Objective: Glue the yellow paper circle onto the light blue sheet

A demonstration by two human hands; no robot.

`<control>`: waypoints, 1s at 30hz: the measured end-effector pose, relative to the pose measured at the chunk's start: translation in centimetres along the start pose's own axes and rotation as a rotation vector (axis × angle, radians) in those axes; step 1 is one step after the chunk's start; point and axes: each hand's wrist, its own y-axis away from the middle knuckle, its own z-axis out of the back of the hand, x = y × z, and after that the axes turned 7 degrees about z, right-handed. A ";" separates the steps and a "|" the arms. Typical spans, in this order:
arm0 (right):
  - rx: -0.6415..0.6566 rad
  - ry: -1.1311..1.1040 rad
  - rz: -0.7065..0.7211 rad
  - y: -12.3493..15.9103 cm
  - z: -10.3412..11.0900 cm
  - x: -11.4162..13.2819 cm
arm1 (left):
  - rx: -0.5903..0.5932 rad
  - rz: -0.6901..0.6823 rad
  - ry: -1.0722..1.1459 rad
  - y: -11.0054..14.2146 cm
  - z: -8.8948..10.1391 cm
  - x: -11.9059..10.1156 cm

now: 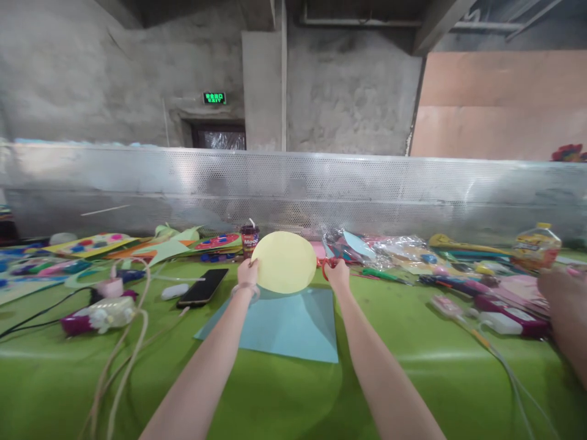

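Observation:
In the head view, my left hand (pixel 248 273) is closed on the left edge of a pale yellow round sheet of paper (pixel 284 263), holding it upright and facing me. My right hand (pixel 339 275) is wrapped round a pair of scissors (pixel 326 267) with red handles, just right of the paper's edge. The blades point upward and are hard to make out against the clutter behind. Below the yellow round, a light blue sheet of paper (pixel 293 333) lies flat on the green tabletop (pixel 385 391).
Left of the blue sheet lie a black phone (pixel 203 288), a white oval object (pixel 175 291) and cables (pixel 139 342). A cup with a straw (pixel 250 241) stands behind. At right are a bottle (pixel 535 247), craft supplies and another person's hand (pixel 559 299).

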 end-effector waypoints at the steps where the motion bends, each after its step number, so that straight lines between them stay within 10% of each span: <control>1: 0.007 0.000 -0.008 0.0 0.0 0.0 | -0.002 -0.001 0.002 0.0 0.0 0.0; 30: 0.148 0.095 0.045 0.4 -0.3 0.5 | -0.031 0.062 -0.007 -0.5 -0.1 0.3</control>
